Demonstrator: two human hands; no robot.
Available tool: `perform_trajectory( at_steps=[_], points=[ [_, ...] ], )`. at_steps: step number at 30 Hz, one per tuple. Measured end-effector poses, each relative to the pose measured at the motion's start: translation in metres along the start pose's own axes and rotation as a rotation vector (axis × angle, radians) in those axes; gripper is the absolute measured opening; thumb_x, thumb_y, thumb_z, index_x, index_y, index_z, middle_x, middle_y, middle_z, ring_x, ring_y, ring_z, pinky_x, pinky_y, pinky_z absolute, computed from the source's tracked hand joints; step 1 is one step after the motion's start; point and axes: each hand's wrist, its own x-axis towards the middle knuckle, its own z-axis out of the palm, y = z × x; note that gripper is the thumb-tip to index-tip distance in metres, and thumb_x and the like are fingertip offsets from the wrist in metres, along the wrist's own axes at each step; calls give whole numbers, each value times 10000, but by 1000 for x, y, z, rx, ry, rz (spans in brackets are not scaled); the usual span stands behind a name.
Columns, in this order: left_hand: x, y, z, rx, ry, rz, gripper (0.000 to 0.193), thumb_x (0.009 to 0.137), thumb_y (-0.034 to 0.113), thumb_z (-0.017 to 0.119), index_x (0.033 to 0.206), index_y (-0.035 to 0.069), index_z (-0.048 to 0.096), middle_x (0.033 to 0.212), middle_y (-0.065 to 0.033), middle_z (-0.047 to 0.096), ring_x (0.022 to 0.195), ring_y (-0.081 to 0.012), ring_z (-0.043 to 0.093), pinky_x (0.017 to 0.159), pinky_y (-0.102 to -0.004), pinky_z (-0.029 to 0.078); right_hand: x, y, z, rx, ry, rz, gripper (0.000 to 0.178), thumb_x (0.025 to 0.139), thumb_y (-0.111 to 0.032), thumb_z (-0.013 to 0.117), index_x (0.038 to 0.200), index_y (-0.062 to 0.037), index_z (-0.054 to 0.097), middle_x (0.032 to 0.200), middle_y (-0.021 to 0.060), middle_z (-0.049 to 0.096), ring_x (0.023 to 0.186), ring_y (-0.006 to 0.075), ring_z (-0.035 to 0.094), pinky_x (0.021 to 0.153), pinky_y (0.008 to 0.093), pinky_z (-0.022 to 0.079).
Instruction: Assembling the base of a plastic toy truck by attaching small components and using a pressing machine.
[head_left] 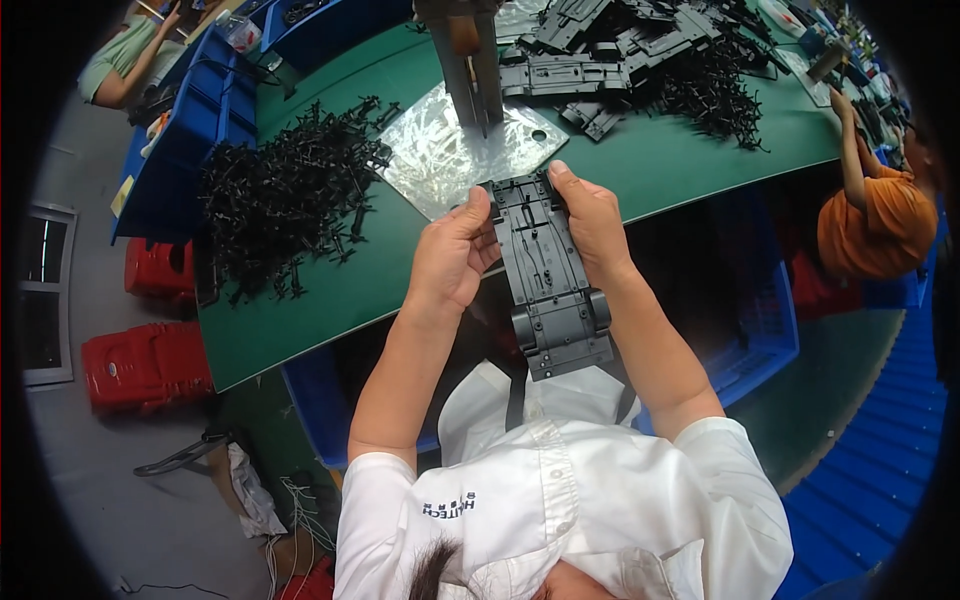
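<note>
Between my hands is a black plastic toy car chassis (pixel 545 265), long and flat, with wheels at its near end. My left hand (pixel 452 250) grips its far left corner, thumb on top. My right hand (pixel 592 222) grips the far right corner, thumb also on top. The chassis tilts down toward my lap, just off the table's near edge. Beyond it lies a shiny metal plate (pixel 430 150), with an upright metal machine post (pixel 468 70) ending in a thin tip above it. Fingers under the chassis are hidden.
Small black parts are heaped on the green table (pixel 290 335) at left, in a pile (pixel 290 190). More chassis (pixel 570 75) lie stacked at far right beside another part pile (pixel 715 100). Blue bins (pixel 215 90) and red stools (pixel 150 370) stand left. A person in orange (pixel 880 225) sits right.
</note>
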Motion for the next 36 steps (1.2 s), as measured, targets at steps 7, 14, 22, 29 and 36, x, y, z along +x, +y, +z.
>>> perform_trajectory(
  at_steps=[7,14,22,29,36],
  points=[
    [21,14,-2,-23,18,-48,212,872,308,568,894,99,589,832,21,606,745,-78,564,650,-231,451,19,-6,10,1,43,26,294,886,-252,535,801,22,599,715,50,601,571,86,547,520,221,461],
    [36,23,-6,-42,43,-46,181,861,279,587,883,100,586,804,15,595,722,-96,561,660,-248,464,34,-1,13,55,53,35,292,884,-224,535,830,56,594,742,73,608,589,103,563,536,240,476],
    [47,26,-9,-83,38,-48,183,854,266,600,889,87,582,803,3,592,723,-103,562,651,-251,473,42,-1,15,66,46,9,295,890,-216,529,858,71,590,769,80,607,610,105,569,550,245,484],
    [47,29,-6,-105,28,-23,206,853,250,600,917,57,574,821,-33,602,750,-129,586,653,-261,495,41,-4,19,78,58,-16,283,903,-197,511,852,68,593,757,80,608,597,103,567,547,240,484],
    [47,30,-5,-74,26,-34,198,851,243,602,914,58,574,824,-41,606,746,-135,592,652,-261,502,44,-4,16,60,65,-16,297,899,-212,520,844,71,591,742,78,606,581,106,565,535,243,484]
  ],
)
